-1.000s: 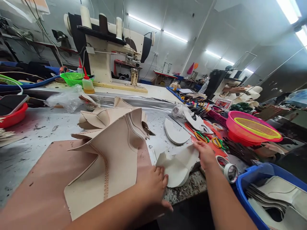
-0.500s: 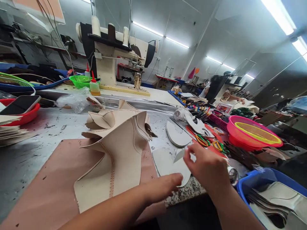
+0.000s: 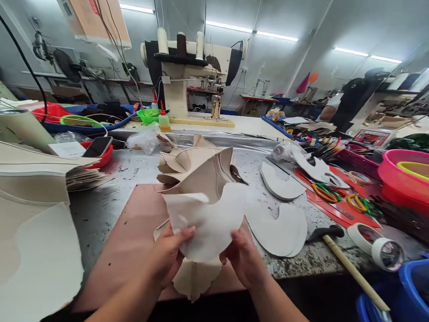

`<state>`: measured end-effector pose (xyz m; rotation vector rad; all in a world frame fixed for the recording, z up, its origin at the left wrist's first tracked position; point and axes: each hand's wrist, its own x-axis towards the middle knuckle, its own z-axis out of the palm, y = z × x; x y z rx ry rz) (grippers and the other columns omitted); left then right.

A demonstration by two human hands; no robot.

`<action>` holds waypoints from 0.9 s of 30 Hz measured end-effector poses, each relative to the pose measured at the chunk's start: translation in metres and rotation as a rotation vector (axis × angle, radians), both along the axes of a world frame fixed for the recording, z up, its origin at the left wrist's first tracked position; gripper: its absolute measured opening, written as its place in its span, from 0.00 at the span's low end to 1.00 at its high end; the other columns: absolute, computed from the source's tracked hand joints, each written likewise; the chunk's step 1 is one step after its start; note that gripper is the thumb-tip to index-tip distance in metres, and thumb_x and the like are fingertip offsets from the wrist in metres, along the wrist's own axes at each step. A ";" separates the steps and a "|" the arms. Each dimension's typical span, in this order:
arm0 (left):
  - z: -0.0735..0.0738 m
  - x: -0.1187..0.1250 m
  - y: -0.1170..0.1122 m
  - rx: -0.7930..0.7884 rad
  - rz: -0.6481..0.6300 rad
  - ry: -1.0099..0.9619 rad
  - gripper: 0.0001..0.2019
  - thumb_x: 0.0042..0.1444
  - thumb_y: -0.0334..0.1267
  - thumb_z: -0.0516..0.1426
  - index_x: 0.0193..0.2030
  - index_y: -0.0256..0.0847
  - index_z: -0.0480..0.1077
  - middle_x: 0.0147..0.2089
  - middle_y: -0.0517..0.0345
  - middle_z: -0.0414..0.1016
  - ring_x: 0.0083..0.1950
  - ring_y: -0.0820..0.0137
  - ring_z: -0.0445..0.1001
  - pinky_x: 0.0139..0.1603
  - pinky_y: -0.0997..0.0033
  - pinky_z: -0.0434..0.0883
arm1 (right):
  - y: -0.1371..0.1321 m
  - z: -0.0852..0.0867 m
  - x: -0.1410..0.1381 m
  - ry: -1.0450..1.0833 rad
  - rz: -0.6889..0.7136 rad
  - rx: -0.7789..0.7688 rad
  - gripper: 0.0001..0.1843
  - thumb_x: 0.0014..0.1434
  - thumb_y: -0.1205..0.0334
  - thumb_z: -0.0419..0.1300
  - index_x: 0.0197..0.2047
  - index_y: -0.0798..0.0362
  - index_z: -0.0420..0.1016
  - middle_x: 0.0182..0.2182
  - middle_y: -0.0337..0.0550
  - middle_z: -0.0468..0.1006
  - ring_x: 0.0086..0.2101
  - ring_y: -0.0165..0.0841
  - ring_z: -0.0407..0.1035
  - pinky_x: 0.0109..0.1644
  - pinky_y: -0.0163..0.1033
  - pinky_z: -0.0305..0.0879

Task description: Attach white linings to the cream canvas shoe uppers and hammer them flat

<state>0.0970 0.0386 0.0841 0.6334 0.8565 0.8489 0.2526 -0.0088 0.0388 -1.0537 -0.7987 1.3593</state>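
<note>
Both my hands hold one thin white curved lining piece [image 3: 208, 219] up in front of me. My left hand [image 3: 167, 257] pinches its lower left edge with the thumb on top. My right hand [image 3: 243, 257] grips its lower right edge. Behind and below the piece lies a pile of stitched beige leather shoe uppers [image 3: 197, 167] on a pink-brown mat [image 3: 130, 232]. A stack of similar white pieces [image 3: 281, 223] lies on the table just right of my hands.
A post sewing machine [image 3: 191, 71] stands at the back. Stacked beige pieces [image 3: 36, 179] fill the left. Scissors [image 3: 326, 193], tape rolls [image 3: 373, 239], a wooden-handled tool [image 3: 351, 270], a pink basket [image 3: 405, 176] and a blue bin [image 3: 412, 286] crowd the right. A person works at far right.
My hands lifted one white piece off the stack at the right and brought it to the centre, both now gripping it. The view swung left.
</note>
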 end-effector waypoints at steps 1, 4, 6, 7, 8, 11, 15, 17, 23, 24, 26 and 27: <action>-0.007 -0.006 -0.007 -0.064 0.018 0.028 0.20 0.46 0.35 0.62 0.48 0.38 0.66 0.40 0.53 0.78 0.44 0.60 0.75 0.42 0.66 0.72 | 0.002 -0.002 -0.002 -0.065 0.044 -0.063 0.26 0.46 0.38 0.58 0.39 0.52 0.72 0.31 0.44 0.75 0.29 0.34 0.67 0.23 0.35 0.63; -0.024 -0.022 -0.022 -0.210 0.011 0.060 0.17 0.53 0.41 0.56 0.48 0.37 0.66 0.42 0.51 0.77 0.45 0.60 0.75 0.44 0.63 0.72 | 0.000 -0.004 -0.001 -0.434 0.214 -0.167 0.19 0.48 0.47 0.60 0.35 0.55 0.74 0.31 0.46 0.77 0.34 0.40 0.70 0.33 0.41 0.66; -0.030 -0.032 -0.024 -0.203 -0.038 0.097 0.18 0.54 0.45 0.54 0.48 0.38 0.66 0.42 0.50 0.77 0.45 0.59 0.75 0.44 0.61 0.71 | -0.003 -0.004 0.002 -0.670 0.281 -0.168 0.16 0.49 0.52 0.59 0.35 0.55 0.75 0.33 0.47 0.79 0.35 0.42 0.71 0.36 0.43 0.66; -0.032 -0.037 -0.022 -0.155 -0.064 0.143 0.19 0.54 0.47 0.55 0.48 0.38 0.67 0.41 0.51 0.77 0.45 0.59 0.74 0.44 0.61 0.71 | -0.004 -0.003 0.003 -0.748 0.303 -0.167 0.14 0.49 0.54 0.58 0.35 0.55 0.75 0.32 0.47 0.79 0.34 0.42 0.71 0.35 0.43 0.66; -0.033 -0.042 -0.018 -0.078 -0.094 0.211 0.19 0.52 0.47 0.56 0.47 0.38 0.68 0.40 0.52 0.77 0.44 0.59 0.74 0.44 0.61 0.71 | -0.005 -0.003 0.005 -0.796 0.317 -0.163 0.13 0.49 0.56 0.58 0.35 0.55 0.75 0.32 0.46 0.79 0.33 0.42 0.71 0.34 0.42 0.65; -0.035 -0.056 -0.002 0.265 -0.216 0.507 0.15 0.50 0.46 0.57 0.40 0.38 0.71 0.37 0.54 0.77 0.41 0.59 0.73 0.41 0.63 0.70 | -0.005 -0.004 0.007 -0.846 0.327 -0.166 0.09 0.49 0.58 0.59 0.31 0.54 0.75 0.28 0.43 0.79 0.30 0.39 0.71 0.30 0.38 0.64; -0.038 -0.068 0.011 0.624 -0.307 0.876 0.09 0.51 0.41 0.53 0.31 0.39 0.72 0.36 0.55 0.73 0.40 0.61 0.71 0.41 0.65 0.68 | -0.003 -0.004 0.008 -0.970 0.308 -0.225 0.08 0.48 0.58 0.60 0.28 0.54 0.73 0.26 0.43 0.77 0.29 0.39 0.70 0.27 0.37 0.60; -0.040 -0.069 0.012 0.691 -0.327 0.967 0.09 0.51 0.40 0.52 0.29 0.39 0.71 0.36 0.55 0.71 0.38 0.63 0.71 0.39 0.66 0.68 | -0.001 0.000 0.008 -1.037 0.319 -0.241 0.07 0.48 0.58 0.60 0.27 0.54 0.72 0.26 0.44 0.77 0.29 0.40 0.70 0.28 0.37 0.59; -0.043 -0.064 0.013 0.784 -0.369 1.144 0.10 0.53 0.39 0.49 0.24 0.41 0.66 0.32 0.58 0.67 0.35 0.66 0.70 0.36 0.67 0.69 | 0.002 0.011 0.003 -1.091 0.381 -0.276 0.06 0.49 0.61 0.58 0.31 0.54 0.72 0.31 0.44 0.77 0.32 0.39 0.70 0.31 0.38 0.60; -0.044 -0.064 0.013 0.800 -0.390 1.182 0.10 0.54 0.37 0.50 0.24 0.42 0.65 0.32 0.58 0.67 0.35 0.67 0.70 0.36 0.67 0.69 | 0.001 0.012 0.001 -1.105 0.384 -0.270 0.07 0.49 0.61 0.58 0.32 0.54 0.72 0.33 0.45 0.77 0.32 0.39 0.70 0.32 0.38 0.60; -0.047 -0.065 0.009 0.872 -0.372 1.297 0.06 0.53 0.35 0.52 0.27 0.41 0.66 0.34 0.57 0.69 0.35 0.66 0.71 0.35 0.67 0.70 | -0.002 0.012 -0.004 -1.148 0.372 -0.222 0.11 0.49 0.63 0.57 0.38 0.54 0.72 0.39 0.47 0.75 0.36 0.39 0.70 0.35 0.38 0.62; -0.050 -0.065 0.006 0.948 -0.308 1.372 0.03 0.53 0.35 0.53 0.31 0.41 0.67 0.38 0.55 0.70 0.37 0.64 0.72 0.35 0.66 0.71 | -0.003 0.012 -0.006 -1.172 0.356 -0.195 0.15 0.48 0.64 0.57 0.41 0.54 0.71 0.42 0.48 0.74 0.38 0.40 0.69 0.37 0.38 0.62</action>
